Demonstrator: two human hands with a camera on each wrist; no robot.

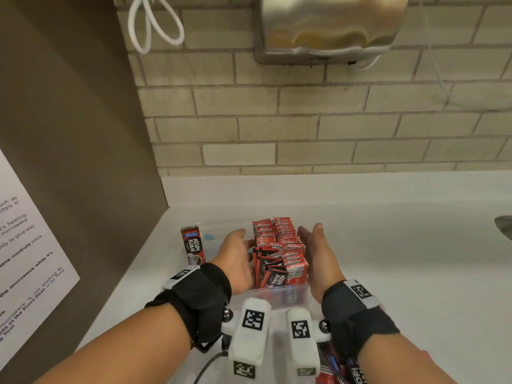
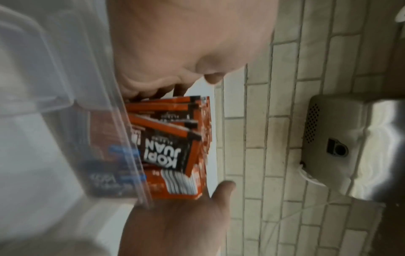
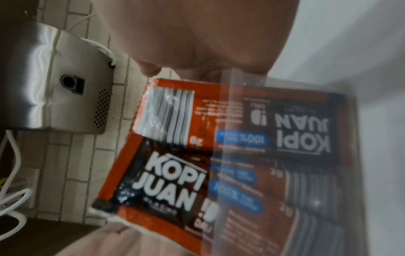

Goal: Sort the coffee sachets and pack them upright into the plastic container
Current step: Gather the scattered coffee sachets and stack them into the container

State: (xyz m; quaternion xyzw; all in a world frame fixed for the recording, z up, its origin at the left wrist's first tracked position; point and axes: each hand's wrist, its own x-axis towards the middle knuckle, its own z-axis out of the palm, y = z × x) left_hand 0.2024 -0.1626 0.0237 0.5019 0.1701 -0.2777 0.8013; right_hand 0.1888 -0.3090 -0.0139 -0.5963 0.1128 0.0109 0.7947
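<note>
Container: clear plastic, on the white counter, near the back wall.
Sachets: red and black, packed in rows inside the container, mostly upright, the nearest ones leaning.
Left hand: fingers straight, flat against the left side of the sachets; grasps nothing.
Right hand: fingers straight, palm inward, just beside the right side of the sachets; contact cannot be told.
Loose sachet: stands upright left of the container.
Dryer: steel, on the tiled wall.
</note>
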